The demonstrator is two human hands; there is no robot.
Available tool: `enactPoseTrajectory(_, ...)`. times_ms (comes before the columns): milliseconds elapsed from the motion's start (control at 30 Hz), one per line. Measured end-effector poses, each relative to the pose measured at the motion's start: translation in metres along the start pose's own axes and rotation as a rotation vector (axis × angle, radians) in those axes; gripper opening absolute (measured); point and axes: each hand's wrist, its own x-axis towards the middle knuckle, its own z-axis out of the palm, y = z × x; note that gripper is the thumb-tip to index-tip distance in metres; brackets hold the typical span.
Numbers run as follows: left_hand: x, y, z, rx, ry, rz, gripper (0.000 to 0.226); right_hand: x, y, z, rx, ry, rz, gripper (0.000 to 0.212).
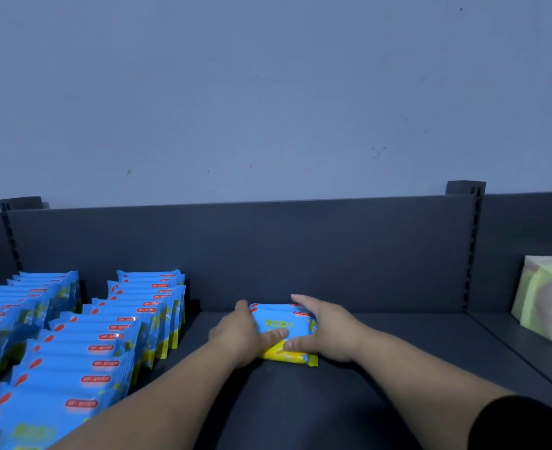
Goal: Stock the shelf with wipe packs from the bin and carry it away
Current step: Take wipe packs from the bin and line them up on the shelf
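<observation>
On the left of the shelf (pixel 300 401), two standing rows of wipe packs (pixel 73 355), set on edge, red labels up, reaching from the back panel (pixel 300 248) toward the near side. Right beside their near end, the left forearm (pixel 144 394). Further right, past a bare strip, the left grip (pixel 235 336), clasping the left end of a small stack of wipe packs (pixel 286 323), fingers hooked over the far edge, thumb across the printed face. On the opposite end, the right grip (pixel 328 329), clasping likewise. Stack down at shelf level, near the back panel, printed face tilted up; hard to tell whether lying flat or propped. At far right, well apart, a green package (pixel 544 303). No bin in view.

Judged risks: slick film wrappers, so liable to slide and fan out on release if squeezed unevenly. No support either side, so apt to flop over if left on edge. On withdrawing, easy to brush the rows with the forearm and topple them like dominoes.
</observation>
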Motion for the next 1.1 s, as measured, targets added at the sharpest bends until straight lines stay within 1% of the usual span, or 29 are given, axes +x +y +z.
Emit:
enactPoseTrajectory(100, -0.003, -0.002, 0.002, -0.103, 0.018, 0.075, 0.099, 0.000, 0.001, 0.007, 0.087, 0.031, -0.041, 0.095)
enactPoseTrajectory(200, -0.004, -0.006, 0.004, -0.230, 0.057, 0.122, 0.101, -0.002, 0.000, 0.009, 0.133, 0.073, -0.078, 0.096)
enactPoseTrajectory(367, -0.005, -0.003, 0.004, -0.362, 0.172, 0.219, 0.100, -0.004, -0.007, 0.006, 0.040, 0.158, -0.184, 0.095)
enactPoseTrajectory(433, -0.002, 0.000, 0.003, -0.344, 0.181, 0.251, 0.099, -0.002, -0.008, 0.003, -0.031, 0.184, -0.215, 0.088)
enactPoseTrajectory(500, 0.003, 0.001, 0.003, -0.258, 0.174, 0.248, 0.099, 0.002, -0.008, -0.001, -0.129, 0.191, -0.216, 0.084)
enactPoseTrajectory(567, 0.007, 0.000, 0.003, -0.214, 0.157, 0.213, 0.098, 0.006, -0.006, -0.005, -0.186, 0.148, -0.178, 0.086)
enactPoseTrajectory(633, 0.011, 0.000, 0.002, -0.237, 0.132, 0.180, 0.092, 0.010, -0.004, -0.009, -0.210, 0.105, -0.145, 0.089)
enactPoseTrajectory(733, 0.016, -0.001, 0.002, -0.278, 0.100, 0.156, 0.086, 0.015, -0.001, -0.008, -0.167, 0.091, -0.111, 0.092)
enactPoseTrajectory(900, 0.020, -0.003, 0.000, -0.337, 0.093, 0.166, 0.078, 0.023, 0.000, 0.002, -0.006, 0.087, -0.093, 0.095)
enactPoseTrajectory(1000, 0.020, -0.004, 0.003, -0.336, 0.115, 0.231, 0.074, 0.023, 0.002, 0.008, 0.057, 0.104, -0.111, 0.094)
enactPoseTrajectory(1100, 0.018, -0.003, 0.008, -0.354, 0.151, 0.315, 0.075, 0.019, 0.003, 0.006, 0.054, 0.157, -0.153, 0.092)
